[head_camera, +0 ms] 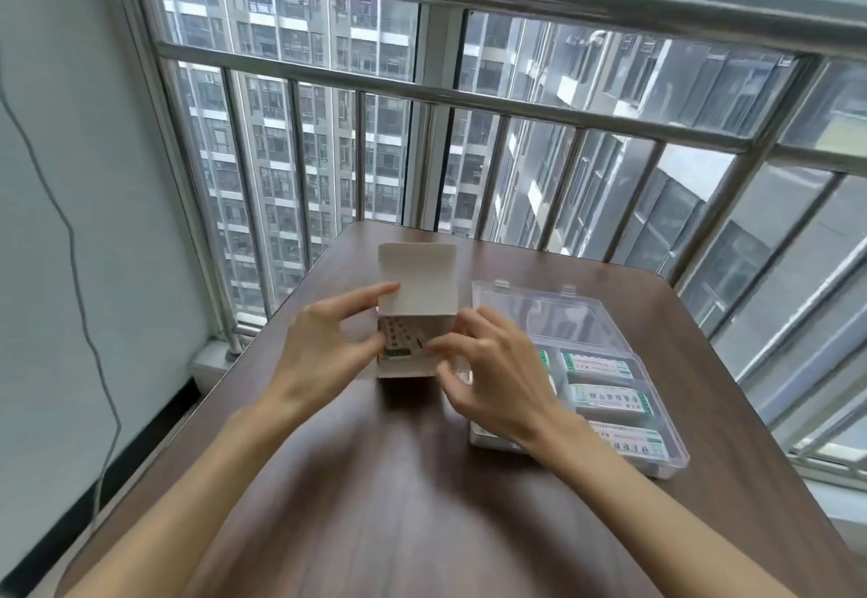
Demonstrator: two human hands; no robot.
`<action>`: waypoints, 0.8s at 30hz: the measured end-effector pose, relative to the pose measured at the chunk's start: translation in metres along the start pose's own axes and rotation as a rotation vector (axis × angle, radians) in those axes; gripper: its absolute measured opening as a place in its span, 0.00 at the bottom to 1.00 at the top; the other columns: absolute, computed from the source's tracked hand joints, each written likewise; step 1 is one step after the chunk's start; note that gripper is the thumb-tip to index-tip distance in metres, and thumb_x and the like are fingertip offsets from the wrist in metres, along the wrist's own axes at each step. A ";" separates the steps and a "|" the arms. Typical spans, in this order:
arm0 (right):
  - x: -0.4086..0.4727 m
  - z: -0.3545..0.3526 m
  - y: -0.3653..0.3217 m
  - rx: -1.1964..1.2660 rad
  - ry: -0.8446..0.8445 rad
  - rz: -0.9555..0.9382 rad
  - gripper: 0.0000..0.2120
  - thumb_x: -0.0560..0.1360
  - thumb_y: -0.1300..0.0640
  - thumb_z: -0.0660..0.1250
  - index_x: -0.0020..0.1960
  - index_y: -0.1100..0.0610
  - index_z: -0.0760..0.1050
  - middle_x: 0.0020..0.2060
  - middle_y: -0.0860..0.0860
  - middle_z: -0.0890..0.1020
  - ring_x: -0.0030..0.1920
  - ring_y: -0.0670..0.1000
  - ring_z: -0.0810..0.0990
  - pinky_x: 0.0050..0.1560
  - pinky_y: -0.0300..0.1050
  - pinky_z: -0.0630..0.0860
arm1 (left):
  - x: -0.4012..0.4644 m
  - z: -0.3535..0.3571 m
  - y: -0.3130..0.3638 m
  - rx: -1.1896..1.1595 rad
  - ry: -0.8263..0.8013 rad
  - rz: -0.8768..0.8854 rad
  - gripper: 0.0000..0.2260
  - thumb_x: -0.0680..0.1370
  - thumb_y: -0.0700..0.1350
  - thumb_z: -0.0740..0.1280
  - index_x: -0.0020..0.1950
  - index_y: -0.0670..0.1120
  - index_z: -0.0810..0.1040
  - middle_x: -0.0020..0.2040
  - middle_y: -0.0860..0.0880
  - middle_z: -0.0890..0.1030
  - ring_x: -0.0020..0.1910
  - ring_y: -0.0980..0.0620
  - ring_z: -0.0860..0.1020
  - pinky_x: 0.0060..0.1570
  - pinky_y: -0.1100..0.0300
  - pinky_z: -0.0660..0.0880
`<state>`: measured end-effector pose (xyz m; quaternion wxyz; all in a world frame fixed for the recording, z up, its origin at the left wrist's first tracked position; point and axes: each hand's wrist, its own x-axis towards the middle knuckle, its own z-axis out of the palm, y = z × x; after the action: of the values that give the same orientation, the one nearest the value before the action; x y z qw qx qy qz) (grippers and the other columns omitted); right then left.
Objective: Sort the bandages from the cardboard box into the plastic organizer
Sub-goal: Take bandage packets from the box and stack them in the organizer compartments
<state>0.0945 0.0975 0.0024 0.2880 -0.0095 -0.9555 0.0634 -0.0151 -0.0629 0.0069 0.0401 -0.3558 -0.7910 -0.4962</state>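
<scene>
We see bandages (402, 339) upright in box (415, 316), just left of right hand (492, 377), fingers (434, 348) prob. pinching one; left hand (323, 349) grips box.

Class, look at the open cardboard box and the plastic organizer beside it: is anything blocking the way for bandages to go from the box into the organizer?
Nothing visible blocks it. The cardboard box has its flap up, the plastic organizer has its lid swung back, and only the right hand lies between them, fingers at the bandages.
</scene>
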 end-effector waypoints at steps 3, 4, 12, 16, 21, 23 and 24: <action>0.012 -0.001 -0.021 -0.009 -0.109 0.112 0.10 0.71 0.60 0.62 0.46 0.56 0.82 0.40 0.52 0.79 0.43 0.55 0.79 0.40 0.47 0.73 | 0.002 -0.001 0.002 0.013 -0.002 -0.031 0.22 0.71 0.39 0.71 0.61 0.57 0.79 0.57 0.57 0.81 0.59 0.64 0.76 0.59 0.64 0.72; 0.018 0.000 -0.027 -0.032 -0.180 0.161 0.10 0.73 0.61 0.61 0.47 0.58 0.81 0.43 0.54 0.79 0.47 0.57 0.78 0.43 0.49 0.73 | 0.002 -0.001 0.003 0.008 -0.005 -0.043 0.22 0.71 0.38 0.71 0.62 0.56 0.79 0.58 0.56 0.81 0.60 0.62 0.76 0.61 0.60 0.73; 0.061 0.009 -0.042 0.033 -0.542 0.573 0.18 0.79 0.53 0.59 0.65 0.61 0.71 0.63 0.59 0.75 0.63 0.61 0.74 0.58 0.48 0.71 | 0.010 0.003 0.015 -0.056 -0.033 -0.125 0.25 0.66 0.40 0.69 0.64 0.48 0.78 0.60 0.51 0.81 0.60 0.59 0.77 0.63 0.55 0.73; 0.078 0.026 -0.031 0.194 -0.735 0.732 0.17 0.75 0.53 0.62 0.62 0.56 0.73 0.56 0.56 0.78 0.61 0.58 0.76 0.60 0.47 0.73 | 0.012 0.004 0.016 -0.067 -0.033 -0.150 0.24 0.70 0.33 0.71 0.65 0.46 0.77 0.60 0.50 0.80 0.59 0.58 0.77 0.63 0.58 0.72; 0.077 0.046 -0.014 0.483 -0.633 0.857 0.22 0.60 0.54 0.63 0.52 0.62 0.77 0.51 0.61 0.81 0.52 0.60 0.81 0.53 0.55 0.79 | 0.018 0.002 0.024 -0.163 -0.099 -0.203 0.23 0.72 0.31 0.68 0.66 0.43 0.75 0.62 0.50 0.79 0.58 0.60 0.76 0.65 0.58 0.70; 0.073 0.028 -0.023 0.502 -0.555 0.854 0.21 0.62 0.54 0.64 0.52 0.63 0.77 0.51 0.61 0.81 0.52 0.61 0.81 0.54 0.55 0.79 | 0.021 0.001 0.027 -0.185 -0.124 -0.216 0.22 0.73 0.30 0.66 0.67 0.41 0.74 0.62 0.49 0.78 0.58 0.59 0.75 0.66 0.59 0.69; 0.071 0.024 -0.023 0.491 -0.527 0.837 0.18 0.65 0.56 0.65 0.53 0.64 0.76 0.51 0.61 0.81 0.52 0.61 0.80 0.54 0.54 0.79 | 0.022 0.001 0.029 -0.178 -0.128 -0.219 0.22 0.73 0.30 0.66 0.67 0.41 0.74 0.62 0.49 0.78 0.59 0.59 0.75 0.65 0.59 0.69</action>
<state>0.0223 0.0761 0.0248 -0.0167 -0.3047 -0.8670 0.3939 -0.0141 -0.0433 0.0379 -0.0966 -0.3004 -0.7790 -0.5419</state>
